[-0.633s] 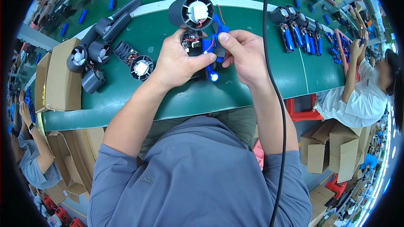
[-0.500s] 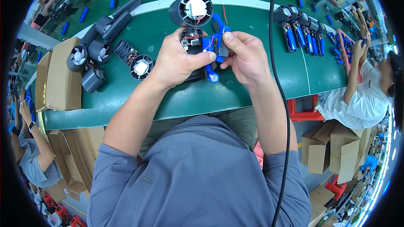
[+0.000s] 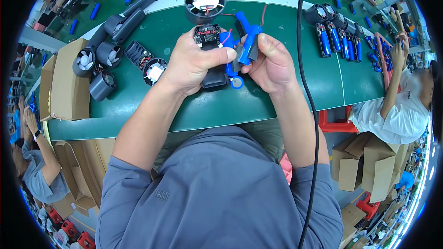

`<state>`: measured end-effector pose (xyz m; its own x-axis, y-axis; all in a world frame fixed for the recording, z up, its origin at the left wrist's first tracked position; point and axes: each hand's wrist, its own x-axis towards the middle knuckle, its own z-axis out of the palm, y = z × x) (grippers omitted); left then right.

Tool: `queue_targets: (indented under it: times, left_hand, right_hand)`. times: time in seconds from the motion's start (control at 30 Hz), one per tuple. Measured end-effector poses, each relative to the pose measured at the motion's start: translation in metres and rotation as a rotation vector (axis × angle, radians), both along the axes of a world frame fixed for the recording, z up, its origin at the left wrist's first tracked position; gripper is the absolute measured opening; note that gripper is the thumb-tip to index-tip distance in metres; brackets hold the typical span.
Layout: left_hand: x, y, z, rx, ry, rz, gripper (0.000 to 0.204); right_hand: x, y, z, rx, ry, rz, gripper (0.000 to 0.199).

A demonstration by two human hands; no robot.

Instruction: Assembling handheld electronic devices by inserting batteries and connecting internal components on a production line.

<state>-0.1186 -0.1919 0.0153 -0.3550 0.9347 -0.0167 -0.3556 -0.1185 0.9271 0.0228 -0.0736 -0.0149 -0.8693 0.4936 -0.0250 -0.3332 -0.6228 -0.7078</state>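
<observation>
Left hand (image 3: 196,62) closed around dark handle housing (image 3: 213,77), small circuit board (image 3: 207,36) exposed at its top, held above green table (image 3: 277,97). Right hand (image 3: 270,62) pinches blue battery cells (image 3: 249,46) just beside the housing; a round fan unit (image 3: 205,1) lies on the table beyond.

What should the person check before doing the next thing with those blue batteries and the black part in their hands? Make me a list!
1. Left hand has a firm hold on the black housing: ok, fingers wrap round it.
2. Right hand grips the blue battery pack: ok, pinched between thumb and fingers.
3. Circuit board faces up and in sight: ok.
4. Red wire free of kinks or pinching: cannot tell, partly hidden by fingers.
5. Hanging black cable stays off the work: ok, it passes to the right of the right hand.
6. Fan unit on the green belt sits apart from the hands: ok.
</observation>
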Motion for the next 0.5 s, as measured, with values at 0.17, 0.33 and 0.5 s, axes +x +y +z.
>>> queue_targets:
  times: [0.17, 0.33, 0.5]
  left_hand:
    - [-0.002, 0.000, -0.002, -0.060, -0.248, -0.041, 0.032]
    - [0.002, 0.002, -0.002, -0.046, -0.209, -0.024, 0.032]
    - [0.013, 0.005, -0.008, -0.044, 0.188, 0.153, 0.031]
  right_hand:
    - [0.001, -0.006, 0.002, -0.137, 0.097, -0.060, 0.029]
    - [0.011, 0.002, 0.028, 0.025, 0.167, -0.122, 0.029]
    - [0.019, 0.001, 0.026, 0.343, -0.274, -0.392, 0.012]
